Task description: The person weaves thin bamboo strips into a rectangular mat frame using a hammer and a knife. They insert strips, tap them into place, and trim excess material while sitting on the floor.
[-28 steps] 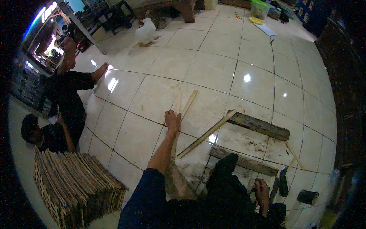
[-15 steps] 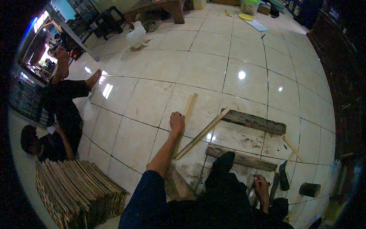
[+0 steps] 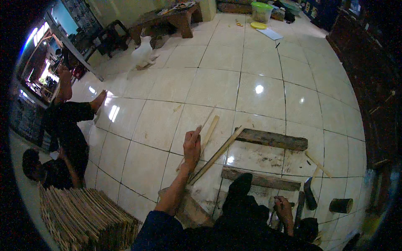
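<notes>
My left hand (image 3: 192, 146) is closed around a thin wooden strip (image 3: 207, 118), whose ends stick out past the fingers on both sides. A second pale strip (image 3: 212, 129) lies on the tiles just beside that hand. To its right a longer strip (image 3: 216, 155) slants across the floor, its far end on a dark wooden block (image 3: 270, 139). Low in front of me my right hand (image 3: 284, 211) has its fingers curled, next to a dark stick-like piece (image 3: 300, 207); what it grips is too dim to make out.
Nearer me lies a second worn block (image 3: 261, 178). On the right are a curved dark tool (image 3: 310, 194), a cylindrical piece (image 3: 341, 205) and small strips (image 3: 319, 164). A tall stack of thin slats (image 3: 90, 215) stands left, beside another person (image 3: 69, 142). A white cat (image 3: 143, 53) sits farther off.
My left hand has drawn one thin strip up off the other, which stays on the floor. The whole view has shifted slightly; my right hand keeps its place.
</notes>
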Tool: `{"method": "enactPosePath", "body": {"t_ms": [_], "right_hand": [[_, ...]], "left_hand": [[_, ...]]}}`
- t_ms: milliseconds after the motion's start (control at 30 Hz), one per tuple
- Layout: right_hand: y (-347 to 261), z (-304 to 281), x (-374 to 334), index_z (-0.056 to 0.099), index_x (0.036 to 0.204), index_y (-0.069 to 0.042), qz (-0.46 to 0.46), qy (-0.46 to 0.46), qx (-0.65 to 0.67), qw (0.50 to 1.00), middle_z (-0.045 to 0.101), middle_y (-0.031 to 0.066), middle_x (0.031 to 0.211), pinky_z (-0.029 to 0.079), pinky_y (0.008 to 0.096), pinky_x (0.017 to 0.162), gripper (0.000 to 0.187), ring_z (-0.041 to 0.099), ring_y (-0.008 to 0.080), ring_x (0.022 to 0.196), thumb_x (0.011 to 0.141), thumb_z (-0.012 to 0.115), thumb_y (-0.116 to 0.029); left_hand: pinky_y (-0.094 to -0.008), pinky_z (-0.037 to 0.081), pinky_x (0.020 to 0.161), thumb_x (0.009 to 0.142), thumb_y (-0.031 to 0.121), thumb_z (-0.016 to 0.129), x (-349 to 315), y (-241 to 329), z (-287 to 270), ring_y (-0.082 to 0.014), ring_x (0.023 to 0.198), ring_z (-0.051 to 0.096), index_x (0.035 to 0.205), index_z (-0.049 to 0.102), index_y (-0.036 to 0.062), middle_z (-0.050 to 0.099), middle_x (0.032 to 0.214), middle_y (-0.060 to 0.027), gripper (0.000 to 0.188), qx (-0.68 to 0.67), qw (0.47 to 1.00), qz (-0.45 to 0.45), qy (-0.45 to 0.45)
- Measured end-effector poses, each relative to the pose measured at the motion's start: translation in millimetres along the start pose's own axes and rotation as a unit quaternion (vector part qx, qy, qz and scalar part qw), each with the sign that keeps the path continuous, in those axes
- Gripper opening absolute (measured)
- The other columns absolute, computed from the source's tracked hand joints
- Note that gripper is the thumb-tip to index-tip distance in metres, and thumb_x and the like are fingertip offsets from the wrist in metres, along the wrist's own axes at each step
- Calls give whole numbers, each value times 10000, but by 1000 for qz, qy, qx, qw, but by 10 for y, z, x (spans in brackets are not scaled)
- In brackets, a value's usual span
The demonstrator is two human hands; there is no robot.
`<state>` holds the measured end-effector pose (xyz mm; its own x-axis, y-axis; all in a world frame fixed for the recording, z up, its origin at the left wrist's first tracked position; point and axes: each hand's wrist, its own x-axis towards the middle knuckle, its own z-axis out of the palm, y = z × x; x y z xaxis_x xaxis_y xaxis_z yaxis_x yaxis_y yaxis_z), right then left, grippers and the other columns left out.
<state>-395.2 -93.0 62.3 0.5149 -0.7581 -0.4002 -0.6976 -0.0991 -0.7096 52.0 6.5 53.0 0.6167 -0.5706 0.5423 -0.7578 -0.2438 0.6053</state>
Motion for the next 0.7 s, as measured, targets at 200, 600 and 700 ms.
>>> {"method": "enactPosePath", "body": {"t_ms": [200,600,700], "right_hand": [[642,131,108,585,1111,5,-78,30,-25,996,614,177,977,524,357,664,288,673,237,730,963,497,-226],[254,6,63,588,1114,-5,-67,19,-54,996,614,178,1030,512,370,745,305,647,260,847,966,492,-254],[454,69,83,587,1109,3,-51,18,-28,998,609,172,1038,506,376,746,326,636,265,828,970,491,-277]], "left_hand": [[-263,440,658,775,-156,595,-46,221,-16,-192,769,503,1238,617,123,485,941,-88,540,-53,993,73,75],[-356,468,684,758,-18,681,-73,341,-28,-266,790,548,1142,669,157,538,922,-113,422,33,991,125,23],[-381,452,675,759,58,705,-77,297,126,-292,795,552,1117,671,192,553,887,-108,383,21,989,147,-6]]}}
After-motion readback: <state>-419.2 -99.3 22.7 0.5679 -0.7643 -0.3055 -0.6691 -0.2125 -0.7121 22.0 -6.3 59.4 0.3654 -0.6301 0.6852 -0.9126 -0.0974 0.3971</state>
